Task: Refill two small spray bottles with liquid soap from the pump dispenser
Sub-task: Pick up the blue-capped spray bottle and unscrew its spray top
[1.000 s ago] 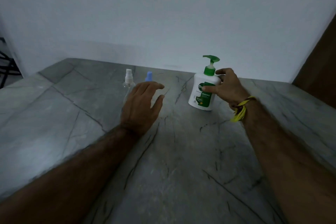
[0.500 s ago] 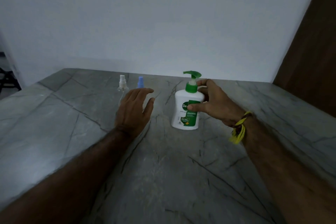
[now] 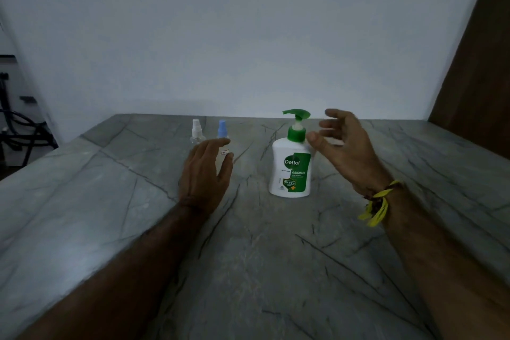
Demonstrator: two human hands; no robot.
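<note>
Beside dispenser (image 3: 291,171), right hand (image 3: 345,146) open.

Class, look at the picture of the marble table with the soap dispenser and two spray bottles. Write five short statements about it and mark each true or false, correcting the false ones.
1. The white pump dispenser with the green pump head stands upright on the grey marble table. True.
2. The right hand grips the dispenser. False: its fingers are spread beside it, holding nothing.
3. The small clear spray bottle with the white cap lies on its side. False: it stands upright.
4. The small spray bottle with the blue cap stands beyond the left hand. True.
5. The left hand holds a bottle. False: it is open.
</note>
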